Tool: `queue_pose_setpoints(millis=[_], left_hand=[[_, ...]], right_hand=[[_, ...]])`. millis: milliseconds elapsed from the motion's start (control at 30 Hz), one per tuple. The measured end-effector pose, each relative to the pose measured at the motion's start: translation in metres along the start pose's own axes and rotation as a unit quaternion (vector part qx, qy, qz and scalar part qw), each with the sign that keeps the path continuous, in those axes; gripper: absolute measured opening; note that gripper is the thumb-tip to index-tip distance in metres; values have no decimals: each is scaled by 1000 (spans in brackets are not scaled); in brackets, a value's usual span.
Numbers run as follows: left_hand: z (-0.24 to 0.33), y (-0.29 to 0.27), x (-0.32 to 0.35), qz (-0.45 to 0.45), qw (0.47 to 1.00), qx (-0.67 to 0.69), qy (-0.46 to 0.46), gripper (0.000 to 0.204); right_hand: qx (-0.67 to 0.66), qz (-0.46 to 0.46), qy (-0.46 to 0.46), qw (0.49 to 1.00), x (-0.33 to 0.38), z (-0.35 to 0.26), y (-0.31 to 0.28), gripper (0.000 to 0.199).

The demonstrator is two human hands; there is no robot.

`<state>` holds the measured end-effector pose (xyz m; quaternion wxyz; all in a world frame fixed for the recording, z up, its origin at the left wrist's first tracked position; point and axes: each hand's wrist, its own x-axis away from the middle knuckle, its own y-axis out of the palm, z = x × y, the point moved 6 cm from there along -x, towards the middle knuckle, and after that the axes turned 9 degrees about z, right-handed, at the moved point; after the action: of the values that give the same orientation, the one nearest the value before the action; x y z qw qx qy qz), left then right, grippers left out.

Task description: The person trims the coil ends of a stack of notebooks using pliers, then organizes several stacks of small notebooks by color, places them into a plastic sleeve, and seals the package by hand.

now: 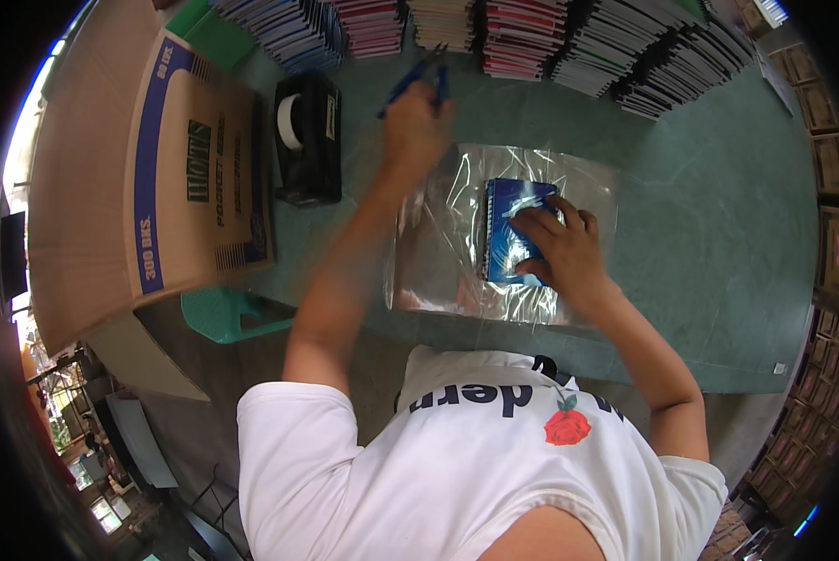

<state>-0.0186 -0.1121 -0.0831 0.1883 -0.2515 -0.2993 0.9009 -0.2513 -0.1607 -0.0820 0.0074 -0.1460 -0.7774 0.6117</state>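
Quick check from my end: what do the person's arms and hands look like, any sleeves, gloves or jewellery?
Both the left hand and right hand are bare, with no gloves, rings or watch visible. The forearms are uncovered; short white T-shirt sleeves end above the elbows.

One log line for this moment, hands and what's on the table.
left hand: holds blue scissors | right hand: presses blue notebook on clear plastic sheet | tape dispenser left | notebook stacks behind

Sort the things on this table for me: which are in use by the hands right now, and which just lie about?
In use: blue spiral notebook under the right hand; clear plastic sheet; blue scissors in the left hand.

Lying about: black tape dispenser; notebook stacks; cardboard box.
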Motion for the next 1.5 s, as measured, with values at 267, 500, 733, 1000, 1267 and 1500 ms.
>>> queue_pose_setpoints(millis=[267, 500, 733, 1000, 1267, 1500], left_hand=[[-46, -12, 115, 18, 987, -78, -141, 33], [-138, -176, 117, 281, 933, -74, -212, 58], [-154, -152, 100, 151, 982, -8, -115, 71], [18, -179, 114, 148, 945, -266, 121, 73], [32, -304, 53, 194, 835, -512, 61, 49], [34, -438, 68, 176, 942, -283, 32, 33]], right_hand=[[4, -85, 48, 995, 2, -1, 6, 86], [-75, -108, 92, 987, 1, 8, 10, 87], [-112, -53, 40, 991, 3, 11, 14, 83], [-171, -13, -12, 985, 5, 16, 15, 86], [-157, 2, -40, 987, 4, 9, 9, 81], [-163, -11, -19, 986, 5, 12, 13, 78]])
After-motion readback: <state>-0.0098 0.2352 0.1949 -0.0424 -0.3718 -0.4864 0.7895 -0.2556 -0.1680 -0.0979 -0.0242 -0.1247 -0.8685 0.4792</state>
